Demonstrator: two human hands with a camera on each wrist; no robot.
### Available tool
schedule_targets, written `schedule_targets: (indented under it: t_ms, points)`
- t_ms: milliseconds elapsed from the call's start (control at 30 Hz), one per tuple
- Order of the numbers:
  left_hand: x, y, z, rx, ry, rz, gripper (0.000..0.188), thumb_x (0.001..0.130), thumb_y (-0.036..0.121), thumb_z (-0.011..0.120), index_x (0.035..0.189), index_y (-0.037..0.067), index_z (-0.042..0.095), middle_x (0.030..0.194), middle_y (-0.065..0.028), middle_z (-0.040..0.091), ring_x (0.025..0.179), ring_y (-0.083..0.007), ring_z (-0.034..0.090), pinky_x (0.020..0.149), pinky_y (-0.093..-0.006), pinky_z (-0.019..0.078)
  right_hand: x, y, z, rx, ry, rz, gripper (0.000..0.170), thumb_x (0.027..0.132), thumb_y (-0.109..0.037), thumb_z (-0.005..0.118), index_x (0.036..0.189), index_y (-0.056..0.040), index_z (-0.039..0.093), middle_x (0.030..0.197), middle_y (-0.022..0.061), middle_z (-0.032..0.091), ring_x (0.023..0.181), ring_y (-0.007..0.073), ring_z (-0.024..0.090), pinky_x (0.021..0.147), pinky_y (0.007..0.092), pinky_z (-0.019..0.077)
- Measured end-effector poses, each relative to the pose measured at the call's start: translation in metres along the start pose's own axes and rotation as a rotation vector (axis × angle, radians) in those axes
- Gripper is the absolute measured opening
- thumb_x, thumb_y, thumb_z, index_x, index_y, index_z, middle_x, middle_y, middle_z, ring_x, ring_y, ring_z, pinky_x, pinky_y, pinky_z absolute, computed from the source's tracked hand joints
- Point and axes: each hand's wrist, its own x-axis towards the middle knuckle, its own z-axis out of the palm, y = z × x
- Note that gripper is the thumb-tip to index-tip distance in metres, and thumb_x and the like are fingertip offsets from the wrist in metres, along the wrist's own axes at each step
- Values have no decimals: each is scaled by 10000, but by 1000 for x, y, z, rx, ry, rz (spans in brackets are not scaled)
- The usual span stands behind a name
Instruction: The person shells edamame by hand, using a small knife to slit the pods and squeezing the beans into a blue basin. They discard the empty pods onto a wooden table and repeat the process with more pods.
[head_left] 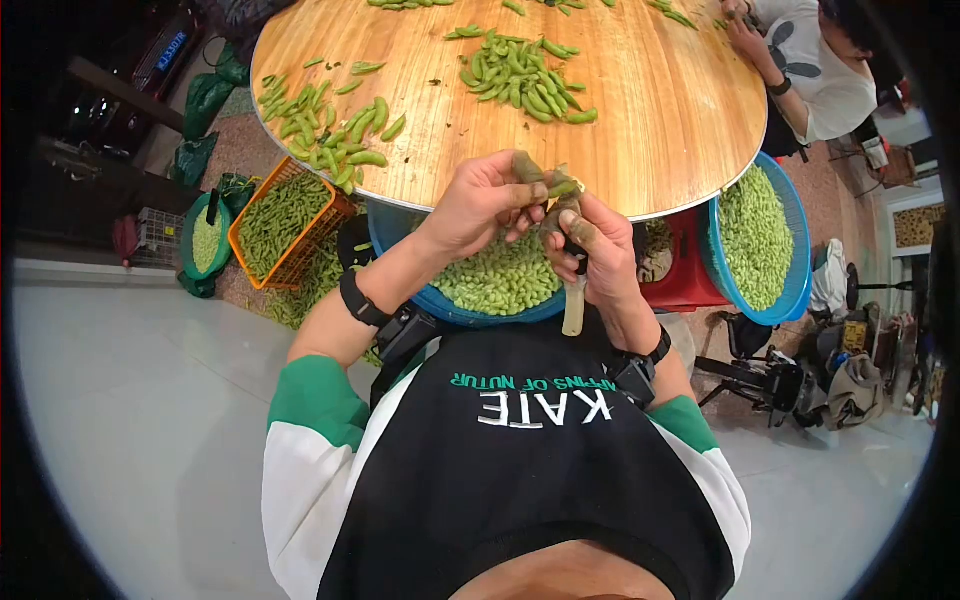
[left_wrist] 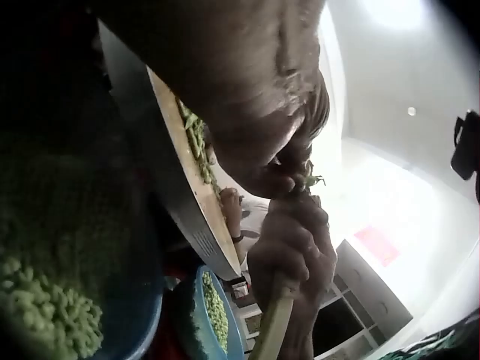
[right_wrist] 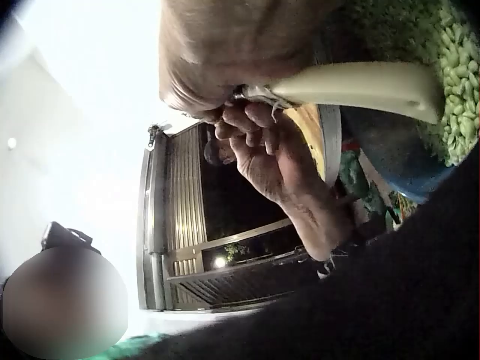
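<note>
Over the table's near edge, my left hand (head_left: 478,205) pinches a green soybean pod (head_left: 562,188) between thumb and fingers. Right beside it, my right hand (head_left: 600,250) grips a tool by its cream handle (head_left: 573,308), fingers curled round it; its working end is hidden in the hand. Dark coverings sit on some fingertips of both hands. In the right wrist view the handle (right_wrist: 367,86) points away from the fist, toward the shelled beans. Below the hands stands a blue basin (head_left: 470,318) of shelled green beans (head_left: 505,280).
Pods lie in a pile (head_left: 525,78) and a left heap (head_left: 335,145) on the round wooden table (head_left: 640,120). An orange crate (head_left: 262,190) of pods stands left, a second blue basin (head_left: 803,270) right. Another person (head_left: 825,75) sits at the far right.
</note>
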Motion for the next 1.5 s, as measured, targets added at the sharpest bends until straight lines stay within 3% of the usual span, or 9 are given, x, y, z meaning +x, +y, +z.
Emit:
schedule_targets:
  t_ms: [233,433,567,700,867,967,1100,1167,1500]
  points:
    - [3,-8,-12,-449,-239,-224,107,886,123,637,908,52,561,791,-36,627,597,-91,558,462,-203,420,4,-2,-13,356,-123,205,221,968,-173,500,1135,-36,545,766,52,514,479,72,385,377,177,318]
    - [-12,16,9,1352,13,639,143,786,14,626,869,7,510,787,-115,567,682,-284,596,598,-380,481,9,6,-17,560,-103,326,159,970,-212,508,937,-59,535,766,65,487,492,73,389,354,172,296]
    - [-17,14,12,1546,57,794,145,742,-2,613,844,-8,509,742,-162,529,692,-354,576,583,-407,470,10,8,-15,621,-106,383,180,972,-223,505,871,-74,511,770,70,481,498,70,390,347,171,289]
    - [-10,4,2,1317,108,810,139,758,18,680,840,-15,573,654,-113,558,556,-254,569,513,-332,440,10,11,-12,609,-103,345,157,971,-218,504,953,-64,528,773,69,479,497,69,387,350,171,296]
    - [-15,7,4,396,153,88,114,903,125,600,902,13,626,700,-18,632,570,-36,543,483,-202,426,10,6,-9,535,-125,288,218,966,-212,511,1116,-55,536,773,67,478,493,68,379,364,166,309]
    - [-14,-1,-4,251,133,25,115,921,119,566,893,26,628,707,-4,632,581,-19,543,485,-159,412,10,12,-14,457,-121,238,267,958,-183,521,1187,-46,531,801,65,520,496,71,407,379,174,321]
    - [-20,-6,8,482,260,1,110,908,90,557,893,1,620,690,-28,631,574,-57,560,491,-205,430,15,19,-12,-177,114,42,295,911,-94,565,1190,0,538,806,40,601,564,86,520,451,211,402]
    - [-22,-13,9,771,262,170,101,921,64,550,942,-9,617,737,-9,623,597,-49,563,501,-186,439,23,28,-5,-836,293,-552,299,864,-56,619,1147,18,558,784,58,605,638,127,579,559,265,484]
    - [-32,-18,25,1042,258,442,77,792,35,583,809,-25,537,669,-192,538,578,-346,553,530,-381,436,28,18,-16,-1261,151,-746,223,758,4,655,961,8,563,792,164,587,667,335,594,591,356,478]
